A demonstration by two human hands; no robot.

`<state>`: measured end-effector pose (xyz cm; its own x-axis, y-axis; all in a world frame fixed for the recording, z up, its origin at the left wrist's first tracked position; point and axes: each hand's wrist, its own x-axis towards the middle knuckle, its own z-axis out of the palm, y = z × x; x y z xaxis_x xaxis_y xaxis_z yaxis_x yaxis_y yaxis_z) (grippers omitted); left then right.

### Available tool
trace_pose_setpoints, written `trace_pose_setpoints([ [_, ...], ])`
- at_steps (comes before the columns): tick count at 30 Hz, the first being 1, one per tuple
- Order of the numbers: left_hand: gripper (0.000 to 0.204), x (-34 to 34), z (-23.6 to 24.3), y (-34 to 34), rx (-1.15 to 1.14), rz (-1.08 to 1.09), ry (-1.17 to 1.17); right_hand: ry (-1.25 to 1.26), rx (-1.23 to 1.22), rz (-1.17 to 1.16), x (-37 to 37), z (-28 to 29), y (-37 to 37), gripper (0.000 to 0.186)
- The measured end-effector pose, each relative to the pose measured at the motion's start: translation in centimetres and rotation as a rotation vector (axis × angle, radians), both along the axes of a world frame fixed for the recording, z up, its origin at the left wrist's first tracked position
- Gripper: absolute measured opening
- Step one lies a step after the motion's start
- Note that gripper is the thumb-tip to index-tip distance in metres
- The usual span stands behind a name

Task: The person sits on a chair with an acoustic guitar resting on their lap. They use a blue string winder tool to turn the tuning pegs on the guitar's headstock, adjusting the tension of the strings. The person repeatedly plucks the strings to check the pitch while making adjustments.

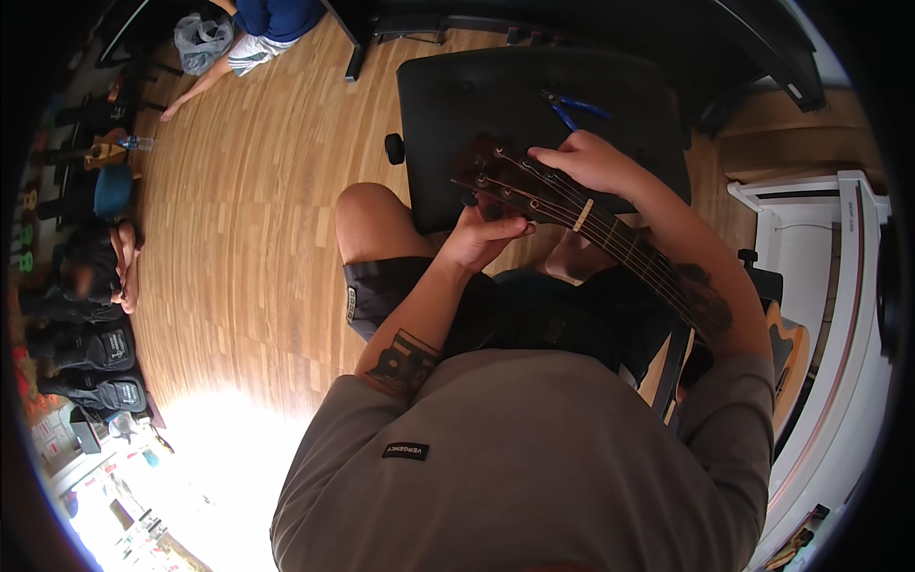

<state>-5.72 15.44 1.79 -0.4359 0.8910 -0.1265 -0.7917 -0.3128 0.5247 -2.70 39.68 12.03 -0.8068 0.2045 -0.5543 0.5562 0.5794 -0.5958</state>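
Across the person's lap lies a guitar, its dark headstock (491,170) pointing far and left over a black stool (457,105). At the headstock's near edge, the left hand (481,238) pinches its fingers together on a tuning peg. On the far side, the right hand (586,160) curls over the strings near the nut, fingers closed against the neck (620,238). Blue-handled pliers (572,107) rest on the stool, just beyond the right hand. Wooden floor (248,210) spreads left.

A black padded stool (457,105) is set on the wooden parquet floor (248,219). Blue-handled pliers (572,107) are laid directly on its seat, near the far edge.
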Motion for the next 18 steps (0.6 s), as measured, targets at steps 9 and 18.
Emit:
trace_pose_setpoints([
  [9,0.049,-0.2,-0.1,0.0,0.007,-0.012,0.018,0.225,-0.1,0.177,1.0,-0.7,0.8,0.028],
  [18,0.047,-0.1,0.1,0.2,0.019,0.0,0.036,0.429,-0.275,0.243,1.8,-0.4,1.0,0.017],
])
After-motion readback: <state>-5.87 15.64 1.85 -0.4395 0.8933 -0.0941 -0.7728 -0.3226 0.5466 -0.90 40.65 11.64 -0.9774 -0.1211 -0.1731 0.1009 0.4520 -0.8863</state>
